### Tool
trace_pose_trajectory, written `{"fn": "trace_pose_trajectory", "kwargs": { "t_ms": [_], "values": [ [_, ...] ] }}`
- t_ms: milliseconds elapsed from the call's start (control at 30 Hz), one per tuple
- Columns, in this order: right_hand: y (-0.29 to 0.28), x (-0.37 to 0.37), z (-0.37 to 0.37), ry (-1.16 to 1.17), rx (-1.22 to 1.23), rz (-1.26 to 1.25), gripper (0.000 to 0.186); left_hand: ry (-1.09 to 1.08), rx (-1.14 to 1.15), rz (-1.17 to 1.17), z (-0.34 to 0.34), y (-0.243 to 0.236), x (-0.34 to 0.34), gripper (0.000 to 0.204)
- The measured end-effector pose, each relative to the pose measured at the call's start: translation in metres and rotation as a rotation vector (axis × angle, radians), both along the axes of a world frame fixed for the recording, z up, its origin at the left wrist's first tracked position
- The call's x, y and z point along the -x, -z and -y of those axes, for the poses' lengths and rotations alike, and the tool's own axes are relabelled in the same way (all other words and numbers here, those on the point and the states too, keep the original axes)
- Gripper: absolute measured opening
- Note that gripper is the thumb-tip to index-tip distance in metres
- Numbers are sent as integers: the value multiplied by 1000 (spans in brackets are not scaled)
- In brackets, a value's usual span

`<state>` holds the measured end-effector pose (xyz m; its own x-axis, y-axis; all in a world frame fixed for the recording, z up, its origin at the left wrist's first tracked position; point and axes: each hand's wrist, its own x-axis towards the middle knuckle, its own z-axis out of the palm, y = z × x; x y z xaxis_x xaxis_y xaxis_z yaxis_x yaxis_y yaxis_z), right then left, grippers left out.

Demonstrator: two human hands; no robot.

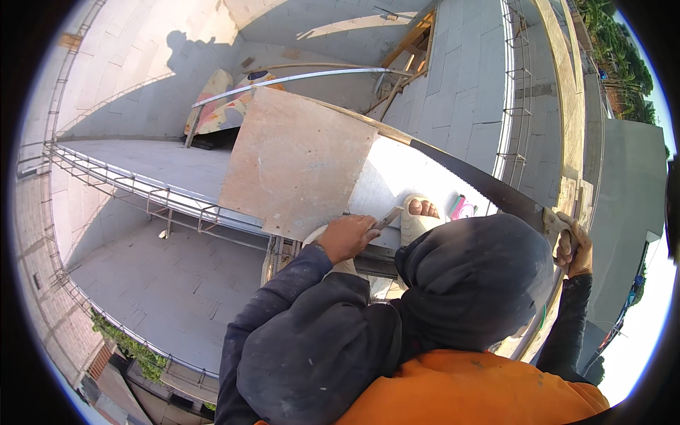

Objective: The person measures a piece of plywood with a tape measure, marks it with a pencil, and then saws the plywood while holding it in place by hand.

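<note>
My right hand (577, 248) is wrapped round the handle of a handsaw (482, 173) at the right. Its long dark blade slants up to the left, and its tip meets the far edge of the plywood sheet (294, 159). Near the sheet's lower corner, my left hand (347, 237) is closed on a short, flat, greyish-brown strip (387, 217). What the strip is made of, I cannot tell. Beside it is my foot in a pale sandal (419, 221). A pink object (464, 207) lies on the white surface just right of the sandal.
My dark-clothed knees (474, 262) cover the lower middle. Grey block walls (453, 78) surround lower floors. Wire rebar cages (170, 198) run along the left, with more at the right. Long timbers (567, 106) stand near the saw handle. A colourful panel (219, 106) leans beyond the plywood.
</note>
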<state>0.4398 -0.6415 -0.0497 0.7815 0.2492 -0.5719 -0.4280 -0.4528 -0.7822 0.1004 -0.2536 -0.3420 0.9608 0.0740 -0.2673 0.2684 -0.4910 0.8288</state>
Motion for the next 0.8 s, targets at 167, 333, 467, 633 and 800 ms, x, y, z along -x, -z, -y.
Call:
{"fn": "trace_pose_trajectory", "kwargs": {
  "t_ms": [167,333,467,633,800],
  "values": [
    [20,12,47,190,118,-101,60,-361,-450,334,-85,-7,0,39],
    [67,19,63,236,82,-247,51,-745,-925,63,-224,-7,22,58],
    [122,24,83,316,-31,-346,48,-725,185,-277,-276,-5,40,41],
    [184,37,120,395,153,-299,41,-808,418,-39,-253,-39,52,25],
    [260,40,157,215,531,-84,50,-852,186,50,-218,-120,82,28]
  ]
}}
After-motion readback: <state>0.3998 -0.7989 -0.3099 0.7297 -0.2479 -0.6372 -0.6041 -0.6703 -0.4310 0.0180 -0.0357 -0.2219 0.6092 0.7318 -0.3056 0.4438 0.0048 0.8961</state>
